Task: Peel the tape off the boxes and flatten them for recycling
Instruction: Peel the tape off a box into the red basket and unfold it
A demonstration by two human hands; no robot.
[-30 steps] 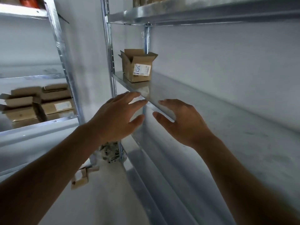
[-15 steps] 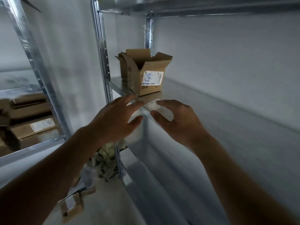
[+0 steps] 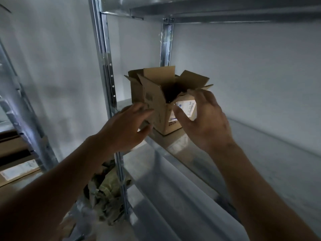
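A small open cardboard box (image 3: pixel 156 101) with a white label stands at the left end of a metal shelf (image 3: pixel 260 146), its flaps raised. My left hand (image 3: pixel 126 127) reaches its left face, fingers straight and spread at the lower corner. On the front face, my right hand (image 3: pixel 205 119) is spread wide, with fingertips at the front flap's edge and the thumb over the label. Neither hand grips the box. A second box's flaps (image 3: pixel 133 75) show just behind it.
A steel upright (image 3: pixel 104 66) stands just left of the box, and another shelf (image 3: pixel 217 9) runs overhead. A heap of crumpled paper and tape (image 3: pixel 106 193) lies below by the post. Cardboard boxes (image 3: pixel 15 162) sit on a rack at the far left.
Both hands have moved forward and up from the shelf edge to the box. The view has come closer, so the box looks larger.
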